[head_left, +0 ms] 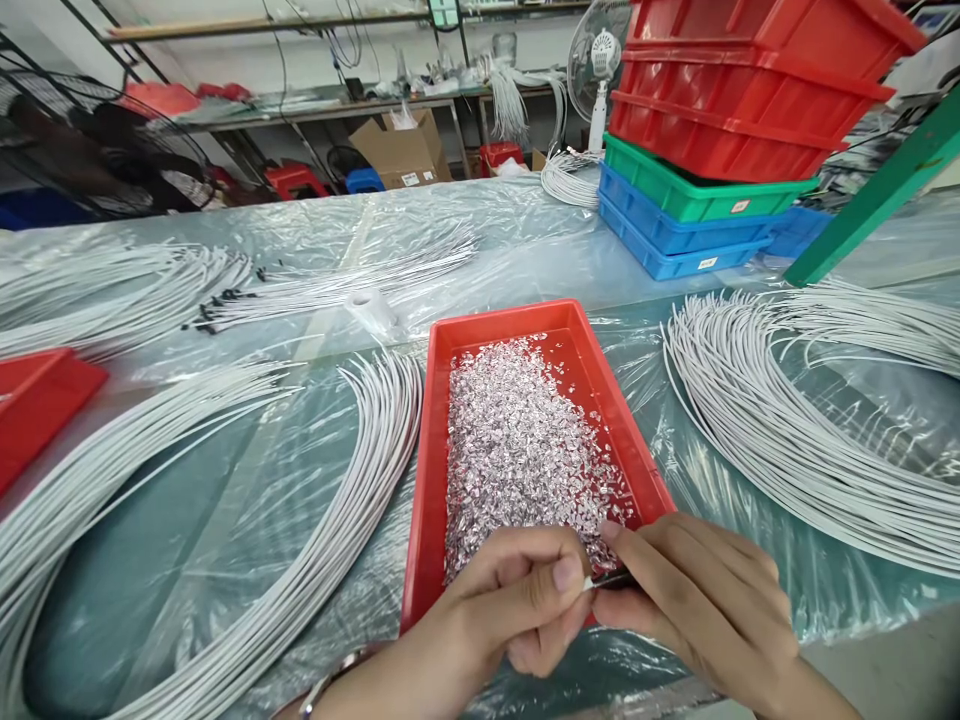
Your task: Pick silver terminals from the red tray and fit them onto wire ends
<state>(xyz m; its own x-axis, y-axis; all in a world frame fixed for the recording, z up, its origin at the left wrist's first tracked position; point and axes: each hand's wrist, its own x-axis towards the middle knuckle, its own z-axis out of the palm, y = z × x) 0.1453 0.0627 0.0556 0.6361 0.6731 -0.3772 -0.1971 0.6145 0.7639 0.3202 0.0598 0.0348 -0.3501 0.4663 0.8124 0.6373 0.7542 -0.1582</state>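
Note:
My left hand (525, 600) is closed in a pinch, with the short white end of a cable (589, 584) showing past the thumb. My right hand (697, 600) is closed on a slim dark piece (616, 578) that meets the white end; its kind is hidden by the fingers. Both hands are over the near end of a red tray (626, 425). Small shiny silvery bits (517, 440) cover much of the tray's bottom.
Bundles of white cables lie left (360, 500) and right (757, 400) of the tray. Behind are a white roll (373, 312), cables with black ends (217, 308) and a stack of red bins (742, 100) over green and blue ones. A green post (877, 190) rises at right.

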